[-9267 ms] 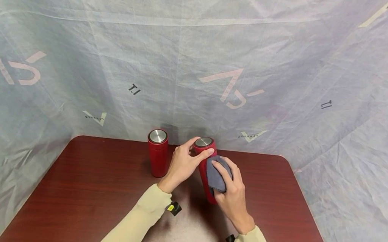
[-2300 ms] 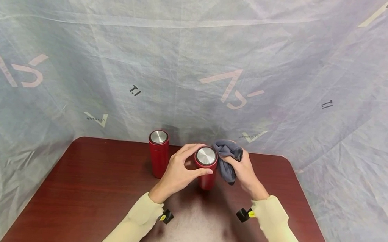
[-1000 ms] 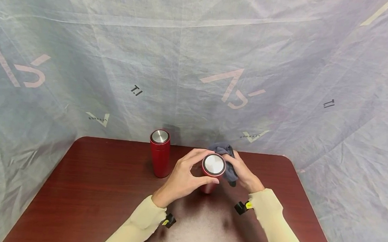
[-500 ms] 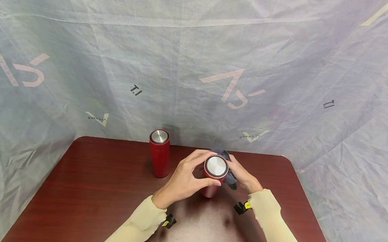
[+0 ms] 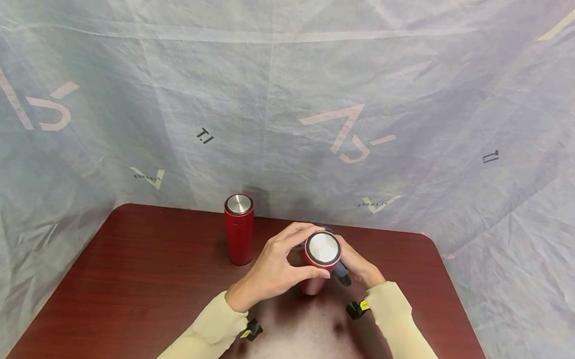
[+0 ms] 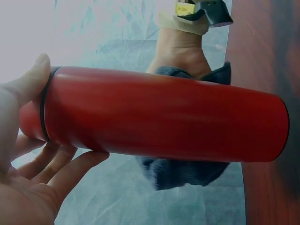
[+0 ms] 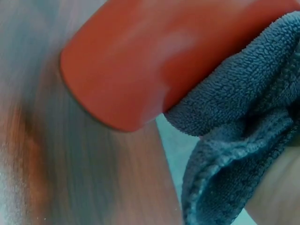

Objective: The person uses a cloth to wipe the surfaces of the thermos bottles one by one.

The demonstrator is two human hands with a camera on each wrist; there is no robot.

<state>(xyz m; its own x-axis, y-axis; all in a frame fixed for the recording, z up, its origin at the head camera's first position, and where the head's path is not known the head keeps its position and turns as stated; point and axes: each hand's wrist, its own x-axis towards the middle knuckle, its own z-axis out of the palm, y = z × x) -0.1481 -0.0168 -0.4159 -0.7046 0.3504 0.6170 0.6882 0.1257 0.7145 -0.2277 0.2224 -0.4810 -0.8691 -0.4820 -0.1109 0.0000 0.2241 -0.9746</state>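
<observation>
My left hand (image 5: 270,268) grips a red thermos flask (image 5: 312,284) around its upper end, thumb in front and fingers behind. The flask's round lid has a shiny steel top ringed in black and faces up toward the head camera. In the left wrist view the smooth red body (image 6: 164,117) shows nearly whole. My right hand (image 5: 359,261) holds a dark grey-blue cloth (image 5: 342,274) against the flask's far right side; most of its fingers are hidden behind it. Close up in the right wrist view, the fluffy cloth (image 7: 229,93) lies along the flask's lower body.
A second, matching red thermos flask (image 5: 239,235) stands upright toward the back of the table, left of my hands. The dark red wood-grain table (image 5: 122,285) has rounded back corners. A pale printed fabric sheet (image 5: 263,99) hangs behind and on both sides.
Earlier the cloth lay on the near right side of the flask; now my right hand has it behind, mostly out of sight. The held flask has shifted slightly right and nearer lately.
</observation>
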